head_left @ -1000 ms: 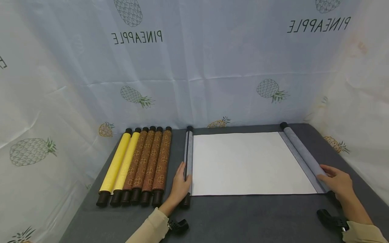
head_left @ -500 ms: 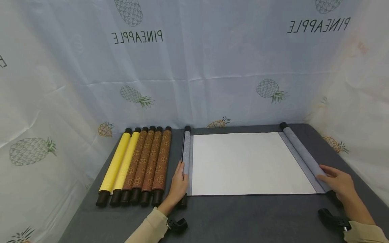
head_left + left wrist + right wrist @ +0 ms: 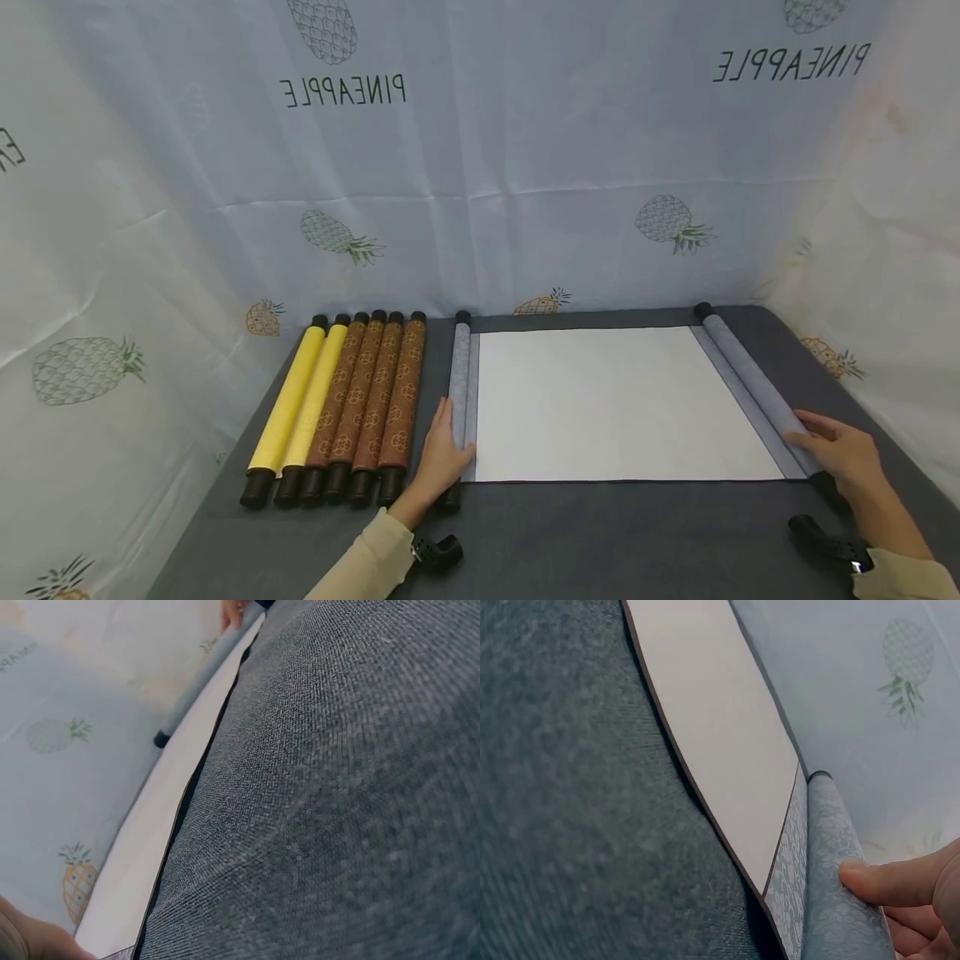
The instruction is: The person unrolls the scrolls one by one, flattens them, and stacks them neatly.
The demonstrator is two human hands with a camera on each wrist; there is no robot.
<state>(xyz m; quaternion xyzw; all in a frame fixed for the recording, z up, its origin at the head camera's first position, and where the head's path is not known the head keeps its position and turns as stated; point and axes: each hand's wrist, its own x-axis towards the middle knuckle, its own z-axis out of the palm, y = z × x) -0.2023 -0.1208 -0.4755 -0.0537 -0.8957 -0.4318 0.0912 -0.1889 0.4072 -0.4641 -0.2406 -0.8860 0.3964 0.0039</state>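
A hanging scroll with a white sheet (image 3: 615, 404) and grey patterned borders lies partly unrolled across the dark table. My left hand (image 3: 441, 454) holds the near part of its left roller (image 3: 460, 358), fingers along the outer side and thumb out over the grey border. At the other end my right hand (image 3: 843, 454) grips the thicker right roll (image 3: 750, 371). In the right wrist view the thumb (image 3: 885, 881) presses on top of this roll, with fingers curled beyond it. Only a blurred edge of the left hand (image 3: 37, 937) shows in the left wrist view.
Left of the open scroll, two yellow rolled scrolls (image 3: 288, 400) and several brown patterned ones (image 3: 401, 396) lie side by side, with dark end knobs. A pineapple-print curtain (image 3: 480, 167) hangs behind and around the grey-covered table (image 3: 600, 542).
The left roller has shifted slightly left and turned, so its dark strip is out of sight and more grey border shows. My left thumb has moved right; the right hand stays on its roll.
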